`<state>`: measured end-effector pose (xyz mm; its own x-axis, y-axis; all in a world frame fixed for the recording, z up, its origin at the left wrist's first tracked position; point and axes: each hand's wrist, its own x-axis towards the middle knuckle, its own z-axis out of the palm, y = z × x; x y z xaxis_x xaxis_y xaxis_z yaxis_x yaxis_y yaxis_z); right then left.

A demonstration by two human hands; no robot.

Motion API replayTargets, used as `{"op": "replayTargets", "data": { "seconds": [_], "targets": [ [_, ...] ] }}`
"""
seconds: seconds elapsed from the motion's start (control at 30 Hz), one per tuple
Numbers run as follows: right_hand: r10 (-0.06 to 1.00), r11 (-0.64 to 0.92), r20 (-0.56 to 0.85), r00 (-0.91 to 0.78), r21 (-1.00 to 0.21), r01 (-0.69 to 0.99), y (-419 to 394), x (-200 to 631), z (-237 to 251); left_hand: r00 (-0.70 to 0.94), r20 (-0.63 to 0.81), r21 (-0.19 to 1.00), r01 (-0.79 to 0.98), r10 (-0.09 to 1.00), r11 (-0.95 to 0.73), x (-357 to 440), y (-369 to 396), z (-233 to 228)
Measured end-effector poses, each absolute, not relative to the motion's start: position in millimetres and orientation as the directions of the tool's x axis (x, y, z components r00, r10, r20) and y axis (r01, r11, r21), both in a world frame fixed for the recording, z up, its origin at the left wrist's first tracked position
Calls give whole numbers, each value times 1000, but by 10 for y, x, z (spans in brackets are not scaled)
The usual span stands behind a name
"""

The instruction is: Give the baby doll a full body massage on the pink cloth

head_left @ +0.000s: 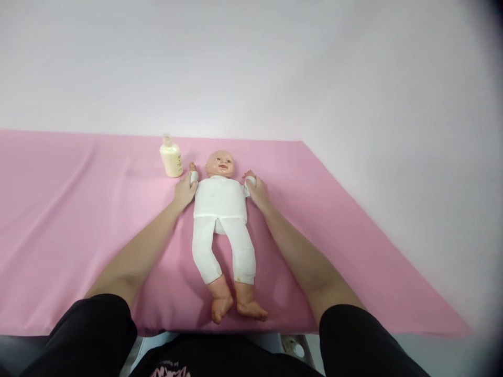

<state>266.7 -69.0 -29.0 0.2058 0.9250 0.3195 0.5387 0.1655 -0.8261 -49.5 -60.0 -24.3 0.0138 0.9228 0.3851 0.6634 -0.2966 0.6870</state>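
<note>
A baby doll (pixel 220 199) in white clothes lies on its back on the pink cloth (pixel 118 220), head away from me and bare feet toward me. Its arms are raised beside its head. My left hand (pixel 184 191) is closed around the doll's arm on the left, at the white sleeve. On the other side, my right hand (pixel 259 192) grips the doll's other arm, with the thumb over the white cuff. The doll's small hands stick out past my fingers.
An upright pump bottle (pixel 172 158) of pale yellow liquid stands just beyond my left hand. The pink cloth covers a table whose near edge is at my body. A white wall (pixel 251 68) rises behind the table.
</note>
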Motion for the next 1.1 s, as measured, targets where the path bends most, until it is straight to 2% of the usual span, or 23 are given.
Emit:
{"op": "replayTargets", "data": {
  "seconds": [0.07, 0.13, 0.2, 0.27, 0.4, 0.5, 0.57, 0.67, 0.8, 0.9, 1.1],
  "targets": [
    [924, 186, 319, 211, -857, 480, -725, 2647, -252, 3, 420, 708, 624, 908, -330, -483, -619, -228],
    [891, 312, 417, 180, -851, 423, -774, 2617, -202, -7, 522, 691, 590, 853, -418, -458, -672, -185],
    [812, 484, 569, 126, -779, 398, -836, 2583, -155, 9, 640, 620, 586, 768, -523, -424, -757, -122],
    [739, 592, 673, 43, -678, 435, -912, 2548, -122, 108, 697, 525, 596, 709, -607, -390, -855, -56],
    [651, 727, 690, -318, -445, 522, -1045, 2481, -101, 451, 613, 398, 533, 649, -746, -347, -987, 13],
    [613, 764, 669, -420, -366, 532, -1050, 2462, -125, 457, 593, 396, 551, 663, -734, -328, -985, -5],
    [625, 742, 698, -351, -391, 545, -1004, 2465, -161, 376, 610, 413, 600, 698, -685, -315, -946, -39],
    [677, 646, 728, -109, -516, 563, -911, 2473, -217, 221, 634, 470, 651, 741, -596, -304, -857, -102],
    [776, 401, 598, 200, -712, 576, -826, 2520, -239, 108, 612, 541, 666, 784, -514, -340, -742, -180],
    [828, 280, 490, 273, -783, 556, -789, 2593, -241, 98, 547, 547, 710, 831, -443, -379, -702, -215],
    [888, 130, 339, 309, -832, 540, -744, 2656, -275, 44, 388, 545, 795, 920, -268, -409, -712, -192]
  ]
}}
